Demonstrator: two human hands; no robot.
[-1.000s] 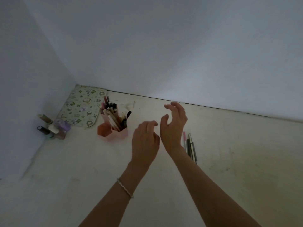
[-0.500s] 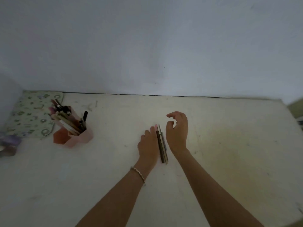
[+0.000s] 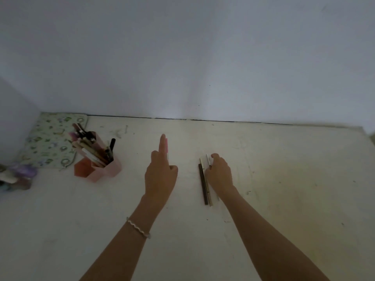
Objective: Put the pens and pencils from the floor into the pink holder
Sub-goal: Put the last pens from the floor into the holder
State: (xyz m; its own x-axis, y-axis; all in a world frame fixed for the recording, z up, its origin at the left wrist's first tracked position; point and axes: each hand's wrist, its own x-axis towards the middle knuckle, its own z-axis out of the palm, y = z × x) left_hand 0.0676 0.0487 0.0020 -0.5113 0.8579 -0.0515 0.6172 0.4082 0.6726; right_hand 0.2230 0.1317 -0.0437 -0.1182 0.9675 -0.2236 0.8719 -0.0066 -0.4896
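The pink pen (image 3: 167, 148) has left the floor cluster since half a second ago. My left hand (image 3: 160, 177) pinches it along a straight index finger, partway toward the pink holder (image 3: 109, 169) but not in yet. My right hand (image 3: 220, 175) has curled onto a thin pale pen (image 3: 208, 160). The dark pen (image 3: 203, 185) and beige pen (image 3: 208, 189) still lie on the floor (image 3: 284, 179), so several are left to move, I'd judge.

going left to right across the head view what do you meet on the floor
blurred bottles → patterned pouch → pink holder → left hand gripping a pink pen → dark pen → right hand pinching a silver pen
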